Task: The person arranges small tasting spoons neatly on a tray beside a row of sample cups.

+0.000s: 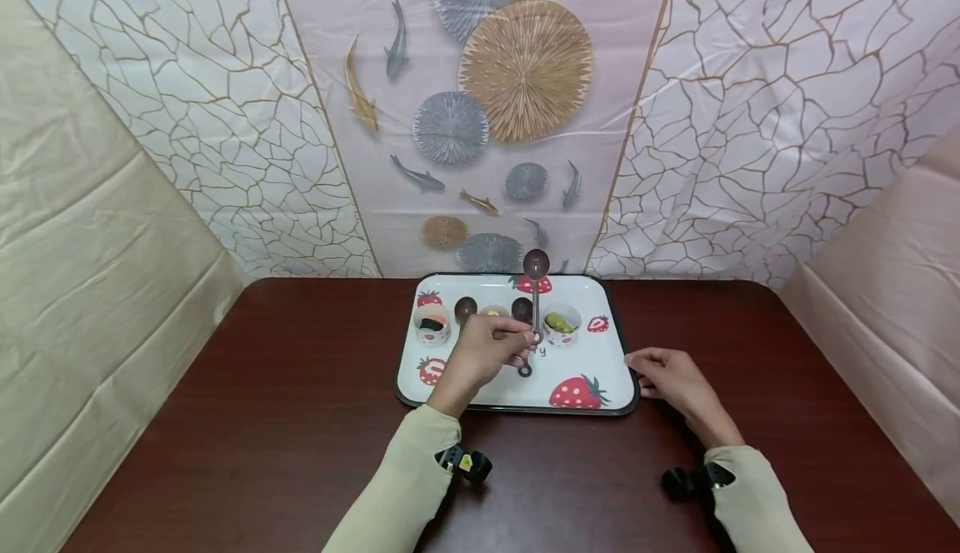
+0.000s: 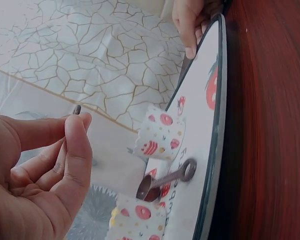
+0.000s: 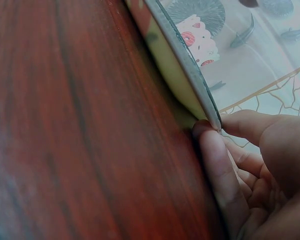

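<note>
My left hand [image 1: 487, 353] pinches the ring end of a brown measuring spoon [image 1: 536, 265] between thumb and fingertips, above the tray. Its round bowl points toward the back; in the left wrist view only the handle's tip shows. A second measuring spoon [image 2: 171, 180] lies on the white strawberry tray [image 1: 480, 391], its handle toward the front. Another dark spoon bowl [image 1: 465, 310] sits left of it, partly hidden by my left hand. With thumb and index finger, my right hand [image 1: 678, 382] pinches the tray's right rim [image 3: 210, 107].
On the tray stand small printed paper cups: a left cup [image 1: 432, 335] with dark and orange contents, a middle cup [image 1: 493, 311] partly hidden, and a right cup [image 1: 562, 336] with greenish contents. Under the tray is a dark red wooden table [image 1: 300, 420]; patterned cloth [image 1: 360, 195] hangs behind.
</note>
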Action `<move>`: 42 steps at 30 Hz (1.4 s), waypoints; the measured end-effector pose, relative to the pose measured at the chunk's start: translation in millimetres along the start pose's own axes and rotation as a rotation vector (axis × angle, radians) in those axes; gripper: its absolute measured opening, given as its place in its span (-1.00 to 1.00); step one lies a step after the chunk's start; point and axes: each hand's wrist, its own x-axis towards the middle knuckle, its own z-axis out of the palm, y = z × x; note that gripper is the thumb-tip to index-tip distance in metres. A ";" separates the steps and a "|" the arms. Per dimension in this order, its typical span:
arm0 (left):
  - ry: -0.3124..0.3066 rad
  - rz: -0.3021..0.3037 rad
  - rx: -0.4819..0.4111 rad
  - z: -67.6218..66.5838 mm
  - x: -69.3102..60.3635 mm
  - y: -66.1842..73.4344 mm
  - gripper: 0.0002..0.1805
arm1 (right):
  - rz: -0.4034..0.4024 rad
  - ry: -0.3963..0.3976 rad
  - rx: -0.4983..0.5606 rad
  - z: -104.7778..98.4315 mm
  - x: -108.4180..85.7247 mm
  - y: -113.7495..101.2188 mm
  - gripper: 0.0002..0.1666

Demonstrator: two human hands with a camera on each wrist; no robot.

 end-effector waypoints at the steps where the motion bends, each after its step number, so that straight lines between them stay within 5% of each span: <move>1: 0.005 0.003 0.004 2.0 0.0 0.3 -0.84 | -0.002 0.000 0.001 0.0 0.2 -0.1 -0.49; 42: 0.030 -0.005 0.012 51.8 9.2 -20.2 -0.88 | -0.010 0.008 0.009 0.0 -3.3 -2.6 -0.52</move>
